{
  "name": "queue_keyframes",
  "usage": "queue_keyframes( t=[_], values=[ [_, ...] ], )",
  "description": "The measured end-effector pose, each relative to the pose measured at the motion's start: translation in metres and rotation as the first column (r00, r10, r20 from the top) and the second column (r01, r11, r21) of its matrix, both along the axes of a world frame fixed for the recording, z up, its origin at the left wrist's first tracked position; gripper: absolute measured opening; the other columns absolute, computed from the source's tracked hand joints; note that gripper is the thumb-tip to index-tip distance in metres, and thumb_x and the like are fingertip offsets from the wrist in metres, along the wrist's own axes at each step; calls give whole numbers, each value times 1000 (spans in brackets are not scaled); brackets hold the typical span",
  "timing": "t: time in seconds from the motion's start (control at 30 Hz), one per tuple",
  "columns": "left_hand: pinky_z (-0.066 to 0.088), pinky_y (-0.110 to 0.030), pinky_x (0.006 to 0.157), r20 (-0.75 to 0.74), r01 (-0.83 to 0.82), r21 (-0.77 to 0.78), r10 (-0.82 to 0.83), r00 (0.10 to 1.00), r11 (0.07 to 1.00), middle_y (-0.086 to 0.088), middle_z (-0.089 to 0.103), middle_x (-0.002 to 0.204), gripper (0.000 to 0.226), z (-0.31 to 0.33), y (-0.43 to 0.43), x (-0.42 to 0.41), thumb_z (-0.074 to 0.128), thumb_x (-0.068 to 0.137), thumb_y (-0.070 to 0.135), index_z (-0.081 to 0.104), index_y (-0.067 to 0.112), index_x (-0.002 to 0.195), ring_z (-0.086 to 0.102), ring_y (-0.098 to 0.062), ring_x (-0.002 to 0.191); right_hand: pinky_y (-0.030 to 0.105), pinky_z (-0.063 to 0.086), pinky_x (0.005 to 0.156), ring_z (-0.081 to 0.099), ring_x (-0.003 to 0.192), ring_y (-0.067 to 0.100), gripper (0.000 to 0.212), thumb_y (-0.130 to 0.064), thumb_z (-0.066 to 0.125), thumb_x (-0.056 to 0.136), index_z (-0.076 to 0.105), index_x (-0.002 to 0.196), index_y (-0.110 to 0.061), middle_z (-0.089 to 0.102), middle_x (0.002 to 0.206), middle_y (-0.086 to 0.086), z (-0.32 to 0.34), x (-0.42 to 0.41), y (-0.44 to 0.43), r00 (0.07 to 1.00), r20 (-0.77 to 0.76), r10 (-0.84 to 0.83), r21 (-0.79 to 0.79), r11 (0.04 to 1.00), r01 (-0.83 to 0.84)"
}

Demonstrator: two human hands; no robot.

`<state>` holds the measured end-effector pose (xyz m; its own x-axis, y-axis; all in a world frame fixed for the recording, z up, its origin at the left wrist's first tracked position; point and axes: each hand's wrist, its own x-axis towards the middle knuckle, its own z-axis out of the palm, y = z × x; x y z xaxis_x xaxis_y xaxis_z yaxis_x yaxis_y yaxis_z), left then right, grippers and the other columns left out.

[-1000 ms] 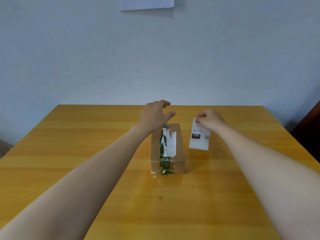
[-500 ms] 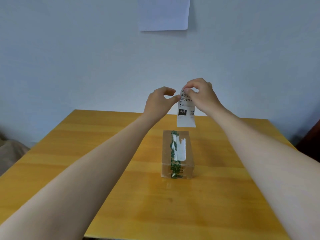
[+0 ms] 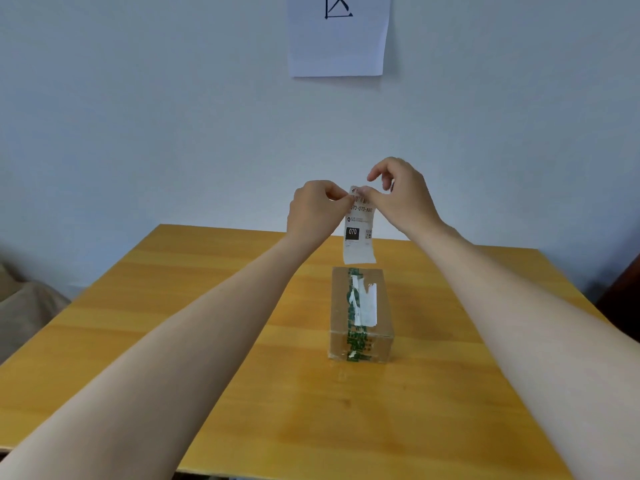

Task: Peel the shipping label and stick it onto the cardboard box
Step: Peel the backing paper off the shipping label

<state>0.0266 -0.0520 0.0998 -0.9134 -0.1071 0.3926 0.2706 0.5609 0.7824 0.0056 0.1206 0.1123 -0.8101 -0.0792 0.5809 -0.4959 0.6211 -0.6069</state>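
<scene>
**Label pinched at its top edge, box below**

You hold the label (image 3: 360, 233) in the air by its top edge. The fingers (image 3: 337, 195) of your left hand (image 3: 311, 209) pinch its top left corner. The thumb and forefinger of your right hand (image 3: 405, 199) pinch it just beside them, with the other fingers curled loosely above.

Two pinches this close together suit splitting the backing from the sticky layer. I cannot tell whether any of it has parted yet.

The label hangs straight down from your fingers, print facing you, and its free end is clear of the box (image 3: 360, 306). The box lies on the desk (image 3: 207, 323) below your fingers and nearer to you.

Green tape (image 3: 354, 337) runs along the box top, with a torn white strip (image 3: 367, 303) over it. That strip takes up the face where the label would likely go.

A sheet (image 3: 339, 36) hangs on the wall above your fingers. Nothing lies between your fingers and the box.
</scene>
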Motion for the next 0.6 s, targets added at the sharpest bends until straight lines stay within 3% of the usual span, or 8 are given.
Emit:
queue_keyframes(
  t=[0.13,0.23,0.37,0.6],
  values=[
    [52,-28,67,-22,36,-6,-36,999,999,15,74,84,19,-1,2,3,69,95,34,72,24,79,69,-7,84,28,42,56,53,57,10,23,-38,81,89,65,79,-25,61,65,-5,1,4,0,991,130,-23,-20,999,26],
    [51,-26,63,-41,61,17,-60,997,998,10,75,80,21,-1,4,5,69,95,32,73,19,79,68,-8,75,28,45,49,62,54,16,23,-38,77,93,74,84,-18,76,76,3,4,12,-1,957,282,65,-108,993,-36],
    [50,-20,66,-64,92,47,-89,994,995,9,76,81,17,-2,7,8,73,92,32,73,18,82,70,-5,80,36,56,56,71,64,18,27,-37,72,96,80,94,-12,80,89,3,7,19,2,914,365,177,-251,964,-86],
    [43,-7,60,-87,98,42,-94,992,994,12,74,78,14,1,10,11,72,92,28,70,24,79,68,2,76,38,62,61,74,67,19,28,-38,73,96,80,96,-11,80,92,5,10,22,3,902,388,189,-279,957,-80]
  ],
)
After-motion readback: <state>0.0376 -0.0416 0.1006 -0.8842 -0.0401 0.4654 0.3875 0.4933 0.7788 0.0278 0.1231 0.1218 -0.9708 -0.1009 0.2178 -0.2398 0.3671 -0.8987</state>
